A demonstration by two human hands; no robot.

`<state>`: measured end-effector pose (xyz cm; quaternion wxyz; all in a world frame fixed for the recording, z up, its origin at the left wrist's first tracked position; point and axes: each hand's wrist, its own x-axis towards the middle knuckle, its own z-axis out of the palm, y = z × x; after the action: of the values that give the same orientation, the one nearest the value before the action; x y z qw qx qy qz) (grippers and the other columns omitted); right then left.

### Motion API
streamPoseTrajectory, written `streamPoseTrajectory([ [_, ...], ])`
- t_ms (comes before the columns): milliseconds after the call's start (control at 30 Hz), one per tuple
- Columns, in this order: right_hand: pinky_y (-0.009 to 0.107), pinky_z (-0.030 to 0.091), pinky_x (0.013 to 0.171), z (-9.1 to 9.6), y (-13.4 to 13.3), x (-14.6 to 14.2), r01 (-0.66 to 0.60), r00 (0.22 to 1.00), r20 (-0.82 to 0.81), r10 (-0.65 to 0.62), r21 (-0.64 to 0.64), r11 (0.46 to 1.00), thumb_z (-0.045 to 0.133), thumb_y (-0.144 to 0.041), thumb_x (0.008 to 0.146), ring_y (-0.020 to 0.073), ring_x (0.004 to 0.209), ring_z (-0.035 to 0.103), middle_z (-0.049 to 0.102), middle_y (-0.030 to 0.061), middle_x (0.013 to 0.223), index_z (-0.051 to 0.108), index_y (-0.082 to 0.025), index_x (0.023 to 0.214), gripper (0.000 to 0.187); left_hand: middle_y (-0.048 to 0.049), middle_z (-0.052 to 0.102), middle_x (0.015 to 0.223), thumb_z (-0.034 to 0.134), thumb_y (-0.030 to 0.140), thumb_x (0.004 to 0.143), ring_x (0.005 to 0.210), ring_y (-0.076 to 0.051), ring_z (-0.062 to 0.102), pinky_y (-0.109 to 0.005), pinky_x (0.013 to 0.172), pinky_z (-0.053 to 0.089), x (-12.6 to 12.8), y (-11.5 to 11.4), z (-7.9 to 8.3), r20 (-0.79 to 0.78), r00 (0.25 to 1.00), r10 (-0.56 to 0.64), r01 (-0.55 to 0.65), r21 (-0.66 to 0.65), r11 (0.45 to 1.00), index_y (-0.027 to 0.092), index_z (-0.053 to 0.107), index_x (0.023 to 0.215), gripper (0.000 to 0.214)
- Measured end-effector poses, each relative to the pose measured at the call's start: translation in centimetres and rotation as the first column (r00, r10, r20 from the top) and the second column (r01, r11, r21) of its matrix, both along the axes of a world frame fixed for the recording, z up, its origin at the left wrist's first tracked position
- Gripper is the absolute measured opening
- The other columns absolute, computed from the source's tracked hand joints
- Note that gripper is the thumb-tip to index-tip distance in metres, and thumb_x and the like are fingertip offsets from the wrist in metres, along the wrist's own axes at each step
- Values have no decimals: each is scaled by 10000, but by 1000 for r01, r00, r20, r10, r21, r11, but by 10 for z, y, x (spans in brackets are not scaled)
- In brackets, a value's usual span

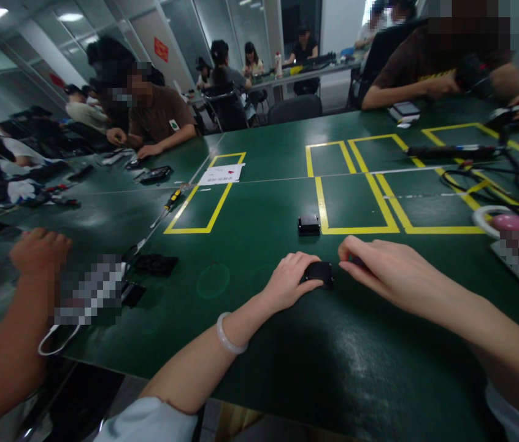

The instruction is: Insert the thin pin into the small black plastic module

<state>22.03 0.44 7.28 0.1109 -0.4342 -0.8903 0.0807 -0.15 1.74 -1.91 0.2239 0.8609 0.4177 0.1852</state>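
Note:
My left hand grips the left edge of a small flat black part, thumb on the near side and fingers over the far side. The part rests on or just above the green table. Just to its right, apart from it, my right hand has its fingers curled together in a pinch. Something dark shows under those fingers, too hidden to name. Beyond my left hand a small black block-shaped part sits by a corner of the yellow tape.
Yellow tape marks rectangles on the green table. Left are a screwdriver, paper sheet, black tray-like part and a neighbour's arm. Cables and a white ring lie right. Others sit opposite.

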Motion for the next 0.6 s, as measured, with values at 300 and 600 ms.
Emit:
streamPoseTrajectory([
  [300,273,335,560,1,-1,-1,17,1000,6,-18,51,999,411,-391,929,176,628,573,611,1,698,483,-226,888,184,-76,550,1173,530,429,908,1078,-248,494,-391,932,401,0,1,0,-6,1000,1,-1,-9,1000,223,482,1215,373],
  [600,273,340,571,3,-2,-2,-15,1000,14,15,18,1000,389,-286,923,170,656,587,628,12,758,479,-222,934,112,-69,554,1164,527,435,912,1062,-241,497,-378,921,402,1,0,-1,2,1000,7,-7,2,1000,222,490,1203,364],
])
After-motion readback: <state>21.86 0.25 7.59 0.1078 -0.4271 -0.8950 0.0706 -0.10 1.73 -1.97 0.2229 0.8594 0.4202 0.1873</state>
